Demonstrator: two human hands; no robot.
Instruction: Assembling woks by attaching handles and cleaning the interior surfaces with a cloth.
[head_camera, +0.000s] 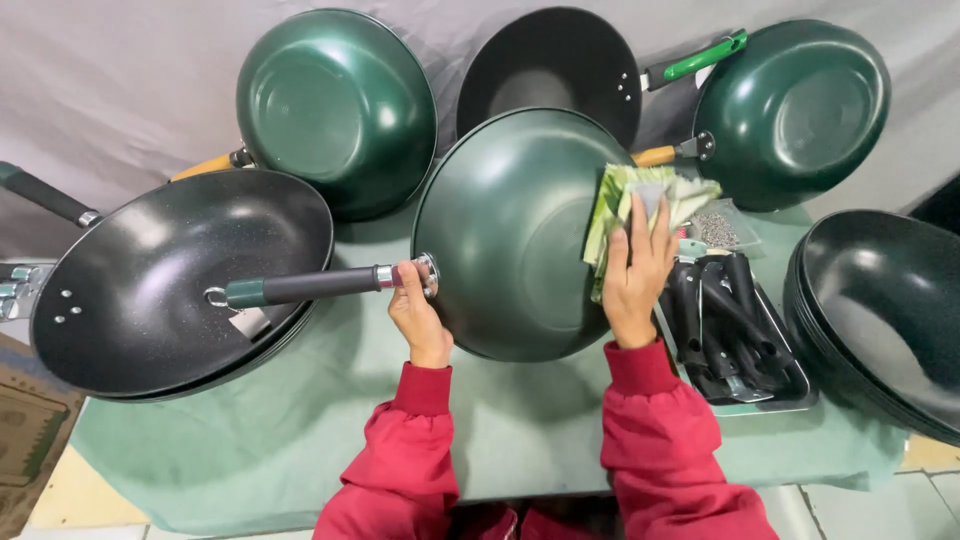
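- The green wok (510, 230) is tilted on its side at the middle of the green-covered table (250, 440)
- Her left hand (418, 310) grips its handle (320, 285)
- Her right hand (635, 270) presses a folded cloth (640, 195) flat against its outside
- A tray of loose handles (735, 340) sits just right of the wok

A tray of handles (735, 345) lies right of the centre wok (510, 240), stacked woks (170, 290) left.
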